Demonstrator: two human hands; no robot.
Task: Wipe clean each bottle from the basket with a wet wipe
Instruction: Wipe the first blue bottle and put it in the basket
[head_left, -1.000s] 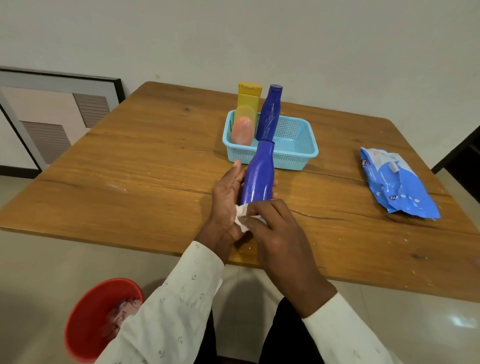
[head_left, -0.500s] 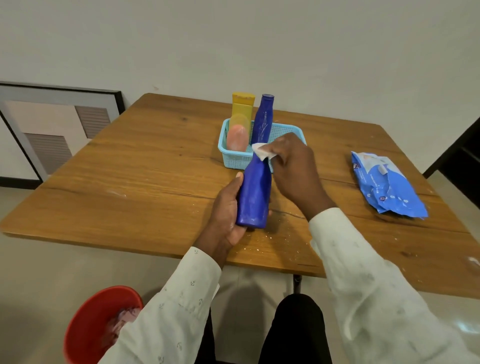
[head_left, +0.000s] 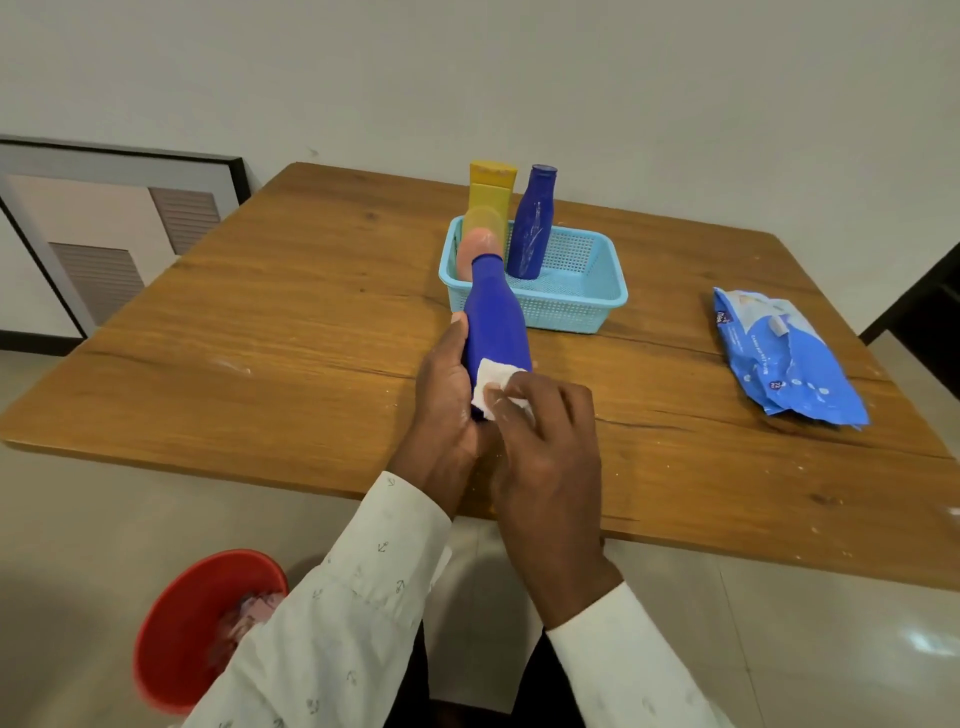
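Note:
My left hand (head_left: 447, 410) grips the lower body of a blue bottle (head_left: 493, 317), which tilts away from me over the table's near half. My right hand (head_left: 545, 441) pinches a white wet wipe (head_left: 493, 382) and presses it on the bottle's lower part. Behind stands a light blue basket (head_left: 582, 301). In it are a second blue bottle (head_left: 531, 223), a yellow bottle (head_left: 491, 195) and a pink-orange bottle (head_left: 475, 249), partly hidden by the held one.
A blue pack of wet wipes (head_left: 784, 358) lies on the right of the wooden table (head_left: 260, 338). A red bin (head_left: 192, 629) with used wipes sits on the floor at lower left. A framed picture (head_left: 104, 234) leans against the wall at left.
My right hand has slid the wipe from the bottle's neck down to its lower body. The left hand keeps its hold on the bottle.

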